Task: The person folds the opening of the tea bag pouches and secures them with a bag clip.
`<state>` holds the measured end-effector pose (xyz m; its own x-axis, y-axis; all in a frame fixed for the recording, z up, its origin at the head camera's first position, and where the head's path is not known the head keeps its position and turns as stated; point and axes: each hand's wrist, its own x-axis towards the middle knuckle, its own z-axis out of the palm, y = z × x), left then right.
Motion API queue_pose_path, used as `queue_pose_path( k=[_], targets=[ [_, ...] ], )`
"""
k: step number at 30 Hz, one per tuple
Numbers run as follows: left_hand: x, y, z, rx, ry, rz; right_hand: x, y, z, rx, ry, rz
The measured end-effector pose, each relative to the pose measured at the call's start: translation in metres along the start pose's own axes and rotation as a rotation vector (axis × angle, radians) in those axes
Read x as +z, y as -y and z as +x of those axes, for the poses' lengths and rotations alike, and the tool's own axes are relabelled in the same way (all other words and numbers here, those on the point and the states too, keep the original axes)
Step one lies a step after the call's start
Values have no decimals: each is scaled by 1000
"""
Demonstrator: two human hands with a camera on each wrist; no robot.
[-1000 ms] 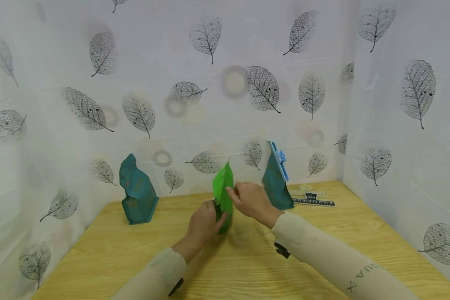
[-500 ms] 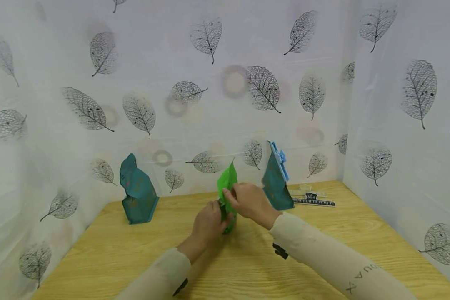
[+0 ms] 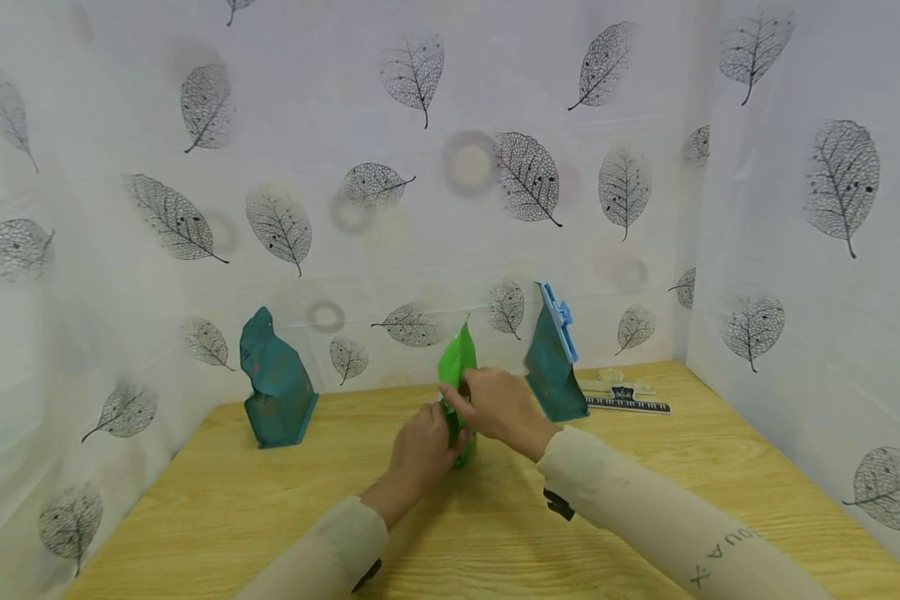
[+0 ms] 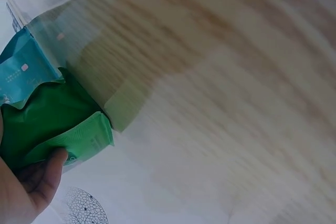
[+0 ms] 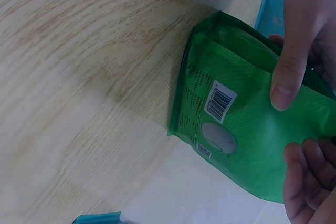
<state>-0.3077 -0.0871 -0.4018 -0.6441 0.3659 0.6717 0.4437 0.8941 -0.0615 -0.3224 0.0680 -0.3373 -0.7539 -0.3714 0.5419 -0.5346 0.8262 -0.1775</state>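
Observation:
A bright green stand-up pouch stands upright between both hands near the middle of the table. My left hand grips its lower part from the left. My right hand pinches its upper part, the thumb lying across it. In the right wrist view, a thumb presses the face of the green pouch, which bears a barcode label and an oval window; curled fingers touch it below. In the left wrist view, the green pouch is partly covered by a hand. The hands hide part of its upper side.
A teal pouch stands at the left. Behind my right hand is another teal pouch with a light blue clip along its top. Black and white piano-patterned clips lie to its right. A leaf-printed curtain surrounds the wooden table.
Both hands and the green pouch have shifted slightly to the right. My right thumb has moved left across the pouch. The teal pouches and clips have not moved.

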Motion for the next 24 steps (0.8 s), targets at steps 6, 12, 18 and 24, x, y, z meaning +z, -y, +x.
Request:
queue_pose_path(
  k=[6,12,18,24],
  targets=[
    [-5,1,1,26,26,-16,0,-2,0,-20,-11,-15],
    [-9,4,2,5,84,-84,-2,-3,-1,-29,-24,-22],
    [-18,11,1,-39,210,-159,-3,-5,-1,-41,-17,-18],
    [-33,20,6,-103,297,-192,-3,-7,-2,-62,-32,-22]
  ],
)
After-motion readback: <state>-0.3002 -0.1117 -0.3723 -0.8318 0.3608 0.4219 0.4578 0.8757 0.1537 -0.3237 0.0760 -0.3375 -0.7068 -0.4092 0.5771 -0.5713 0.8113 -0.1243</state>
